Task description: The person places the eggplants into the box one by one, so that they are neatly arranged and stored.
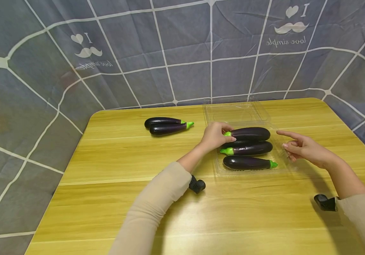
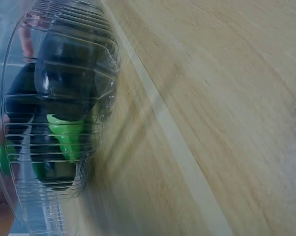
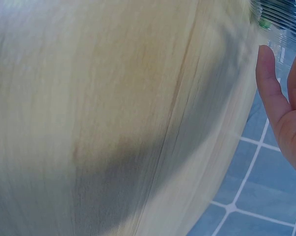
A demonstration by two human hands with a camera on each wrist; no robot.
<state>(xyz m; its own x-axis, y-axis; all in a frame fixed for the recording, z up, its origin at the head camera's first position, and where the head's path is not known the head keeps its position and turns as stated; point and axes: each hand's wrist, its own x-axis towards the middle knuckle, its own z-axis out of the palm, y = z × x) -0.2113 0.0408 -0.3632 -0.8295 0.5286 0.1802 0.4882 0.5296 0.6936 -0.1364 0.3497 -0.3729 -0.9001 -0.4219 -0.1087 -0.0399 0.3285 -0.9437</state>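
Note:
In the head view a clear plastic clamshell box (image 1: 219, 171) lies open on the table, its lid folded back. Inside it sit a far eggplant (image 1: 252, 134), a middle eggplant (image 1: 253, 148) and a front eggplant (image 1: 246, 163). My left hand (image 1: 213, 136) pinches the far eggplant by its green stem end; the left wrist view shows the eggplants (image 2: 67, 73) through the ribbed wall. Beside the box's right side is my right hand (image 1: 310, 150), index finger stretched out and other fingers bent. Nothing shows in its grasp; whether it touches the rim is unclear.
Two more eggplants (image 1: 169, 128) lie side by side at the back left of the wooden table (image 1: 106, 198). The transparent lid (image 1: 233, 112) extends toward the back edge. A grey checked curtain (image 1: 189, 42) hangs behind the table. Black camera mounts (image 1: 197, 185) project from both wrists.

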